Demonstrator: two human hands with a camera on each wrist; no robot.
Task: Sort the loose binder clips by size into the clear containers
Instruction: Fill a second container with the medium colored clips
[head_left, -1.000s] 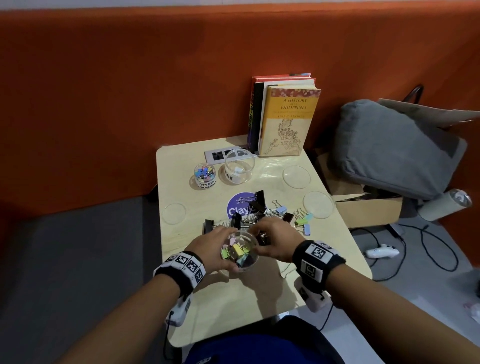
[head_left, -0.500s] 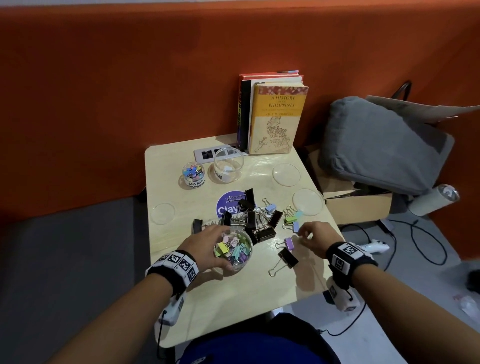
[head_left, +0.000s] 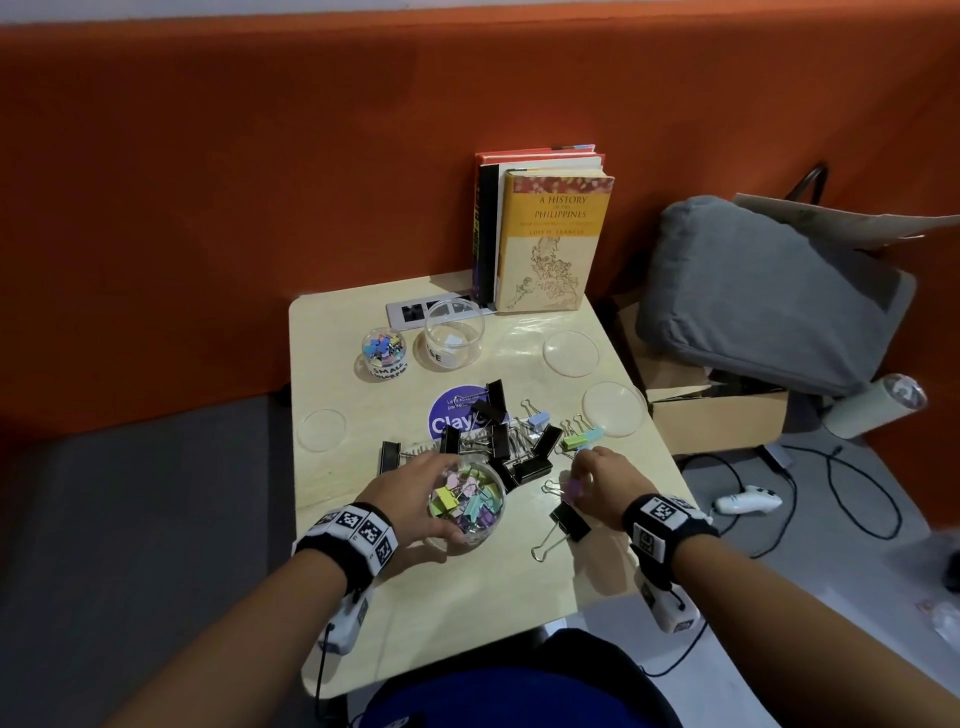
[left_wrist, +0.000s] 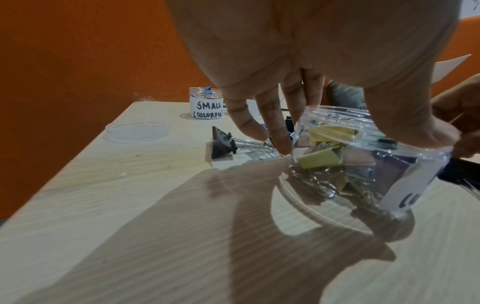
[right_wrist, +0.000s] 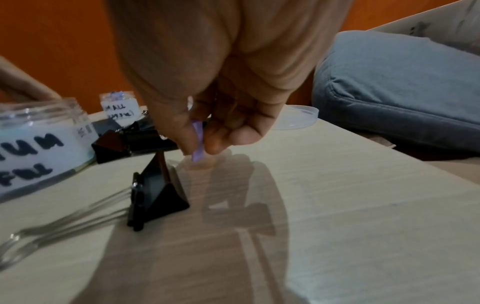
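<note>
Lower centre of the head view: a clear round plastic jar packed with pastel medium clips (head_left: 466, 503) is being held by the left hand (head_left: 415, 499), fingers and thumb curled round its wall. Just right of it, a small lilac binder clip (right_wrist: 198, 142) is being pinched between thumb and fingertips of the right hand (head_left: 597, 475), low over the pale wood-grain tabletop (head_left: 467, 613). A lone black clip with wire handles (head_left: 569, 522) is lying beside that hand.

Mid-frame: a pile of black binder clips (head_left: 498, 441) and a few pastel clips (head_left: 582, 439) are waiting unsorted. Loose clear lids (head_left: 613, 408) are lying around them.

Farther up: a small clear jar labelled SMALL (head_left: 384, 353) is holding tiny coloured clips; the larger clear jar beside it (head_left: 453, 332) is standing almost empty. Judged roughly half done: the black clips are largely untouched.

Top of frame: upright books (head_left: 550, 239) against an orange wall (head_left: 260, 182); a grey cushion (head_left: 769, 291) at right.
</note>
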